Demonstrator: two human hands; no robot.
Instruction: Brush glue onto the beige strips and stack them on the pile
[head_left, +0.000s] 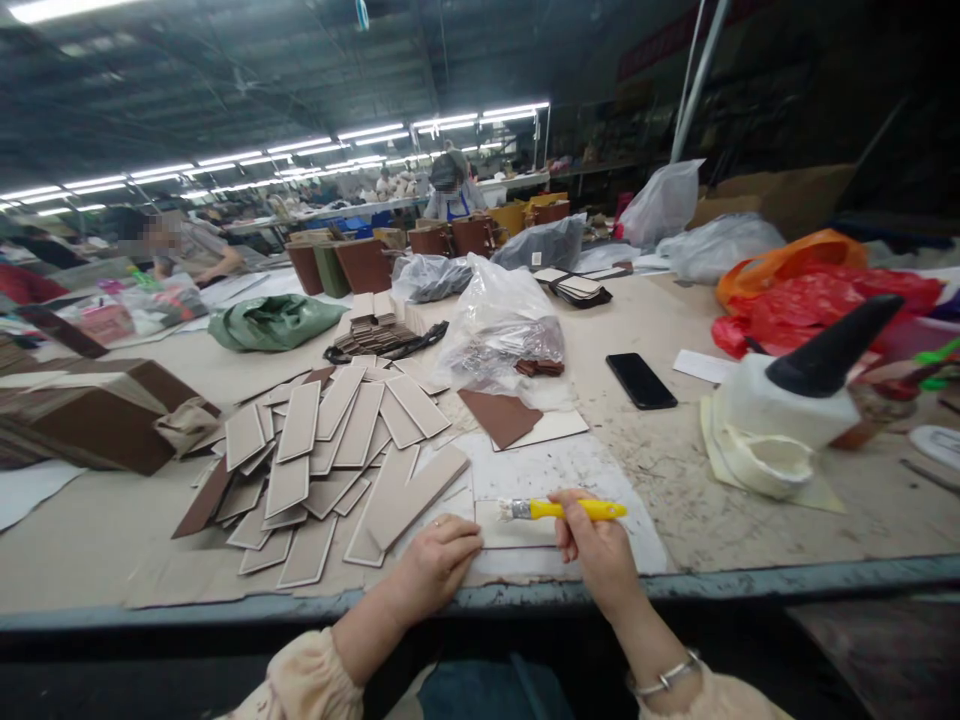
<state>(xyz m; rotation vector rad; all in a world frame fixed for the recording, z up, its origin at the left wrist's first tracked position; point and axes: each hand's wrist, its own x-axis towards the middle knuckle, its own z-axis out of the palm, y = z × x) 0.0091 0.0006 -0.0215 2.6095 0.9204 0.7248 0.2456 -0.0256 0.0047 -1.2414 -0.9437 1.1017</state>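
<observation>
A flat paintbrush with a yellow handle [577, 510] is gripped in my right hand [596, 550], its pale bristles pointing left. Under the brush lies a thin, pale rectangular panel [517, 532], flat on a white sheet [622, 490] near the table's front edge. My left hand [439, 565], fingers bent and close together, presses at the panel's left end. The contact under those fingertips is partly hidden. Just left of the panel is a loose pile of beige rectangular panels [360, 425] with light borders, several overlapping. Behind the white sheet sits a brown piece [502, 415] on a pale one.
A black phone [640, 381] and a white plastic container with a black spout [787, 400] stand on the right. Clear plastic bags [506, 320] lie further back. A banded stack of brown boards [97, 410] is at left. Other people work across the table.
</observation>
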